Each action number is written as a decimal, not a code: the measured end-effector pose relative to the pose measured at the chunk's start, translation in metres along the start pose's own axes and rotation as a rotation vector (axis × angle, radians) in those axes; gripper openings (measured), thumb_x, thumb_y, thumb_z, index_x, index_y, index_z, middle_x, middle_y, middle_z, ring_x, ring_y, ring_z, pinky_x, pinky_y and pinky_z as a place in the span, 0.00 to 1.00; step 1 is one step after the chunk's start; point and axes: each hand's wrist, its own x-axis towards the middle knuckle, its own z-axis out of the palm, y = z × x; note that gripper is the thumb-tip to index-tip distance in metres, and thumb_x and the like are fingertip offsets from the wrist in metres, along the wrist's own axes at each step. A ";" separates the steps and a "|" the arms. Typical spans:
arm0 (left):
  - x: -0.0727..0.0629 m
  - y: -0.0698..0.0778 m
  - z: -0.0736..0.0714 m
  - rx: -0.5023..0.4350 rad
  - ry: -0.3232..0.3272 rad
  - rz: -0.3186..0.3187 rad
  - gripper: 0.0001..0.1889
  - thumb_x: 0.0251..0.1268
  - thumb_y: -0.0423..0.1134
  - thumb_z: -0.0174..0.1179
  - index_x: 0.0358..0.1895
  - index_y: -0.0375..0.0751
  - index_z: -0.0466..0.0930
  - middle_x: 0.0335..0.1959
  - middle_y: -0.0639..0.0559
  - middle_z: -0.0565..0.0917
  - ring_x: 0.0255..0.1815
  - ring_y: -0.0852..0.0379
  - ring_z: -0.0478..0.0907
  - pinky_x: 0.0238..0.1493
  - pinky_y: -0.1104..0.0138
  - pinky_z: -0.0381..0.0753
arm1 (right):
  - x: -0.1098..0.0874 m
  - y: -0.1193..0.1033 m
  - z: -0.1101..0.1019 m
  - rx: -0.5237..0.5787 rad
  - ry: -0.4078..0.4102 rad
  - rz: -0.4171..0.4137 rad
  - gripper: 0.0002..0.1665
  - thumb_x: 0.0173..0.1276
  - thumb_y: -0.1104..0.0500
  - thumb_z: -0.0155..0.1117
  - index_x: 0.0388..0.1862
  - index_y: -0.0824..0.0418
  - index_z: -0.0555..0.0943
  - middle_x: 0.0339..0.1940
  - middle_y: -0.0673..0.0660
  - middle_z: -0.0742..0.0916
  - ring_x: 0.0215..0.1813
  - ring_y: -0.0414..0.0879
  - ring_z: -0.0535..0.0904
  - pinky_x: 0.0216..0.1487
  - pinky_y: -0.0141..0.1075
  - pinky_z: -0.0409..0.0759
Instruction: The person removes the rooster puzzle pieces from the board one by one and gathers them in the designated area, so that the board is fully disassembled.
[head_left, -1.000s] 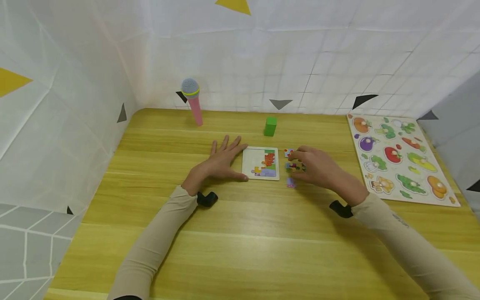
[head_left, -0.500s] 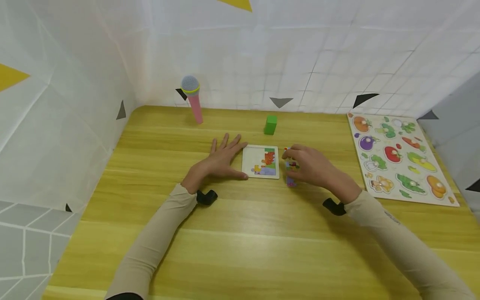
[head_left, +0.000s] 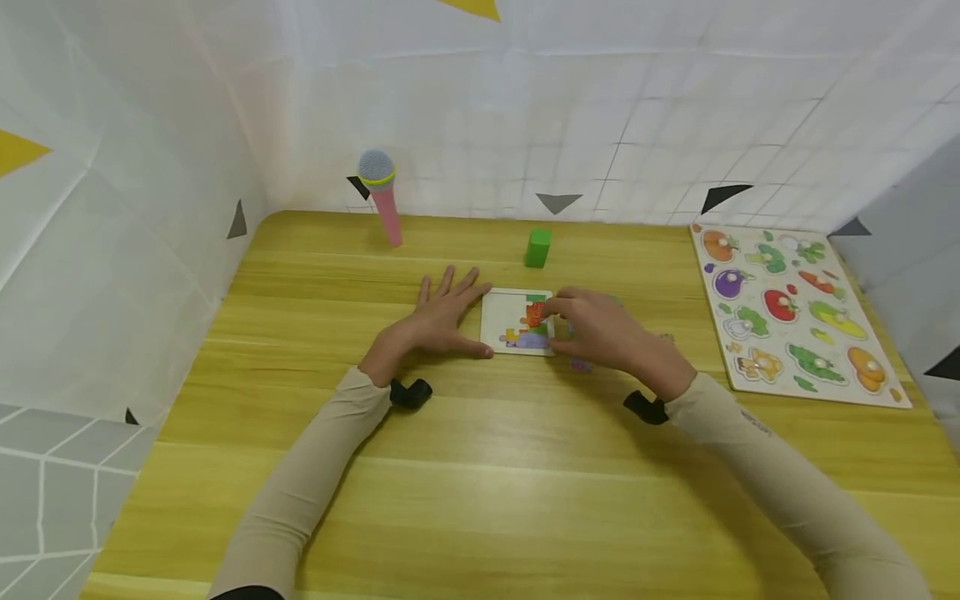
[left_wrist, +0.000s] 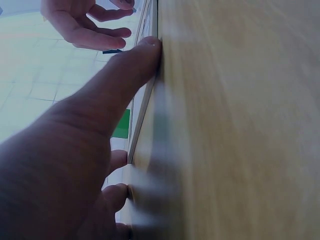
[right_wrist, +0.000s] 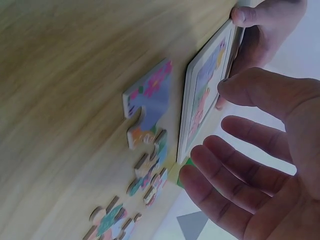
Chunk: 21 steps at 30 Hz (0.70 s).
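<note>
A small puzzle tray (head_left: 498, 315) lies on the table, partly filled with colourful pieces along its right and lower sides. My left hand (head_left: 437, 325) rests at its left side, fingers spread, with thumb and index finger touching the left corners. Over the tray's right edge hovers my right hand (head_left: 596, 327), thumb and fingertips bent toward the filled part. In the right wrist view its thumb and fingers stand apart; I cannot tell whether a small piece sits at the thumb tip. Several loose puzzle pieces (right_wrist: 155, 95) lie right of the tray, mostly hidden under this hand in the head view.
A green block (head_left: 537, 248) stands behind the tray. Farther left, a pink toy microphone (head_left: 386, 212) is near the back edge. On the right lies a large vegetable peg board (head_left: 806, 317). White sheeting (head_left: 480, 125) rises behind the wooden table (head_left: 465, 467).
My right hand has moved left from the loose pieces to the tray's right edge. My left hand keeps its place at the tray's left side.
</note>
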 end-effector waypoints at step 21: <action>0.001 0.000 -0.001 0.008 0.006 0.003 0.60 0.50 0.73 0.66 0.82 0.54 0.46 0.83 0.48 0.35 0.79 0.40 0.22 0.70 0.39 0.18 | 0.017 -0.016 0.016 0.007 -0.001 -0.059 0.16 0.62 0.59 0.75 0.47 0.62 0.84 0.44 0.56 0.85 0.43 0.51 0.83 0.43 0.46 0.82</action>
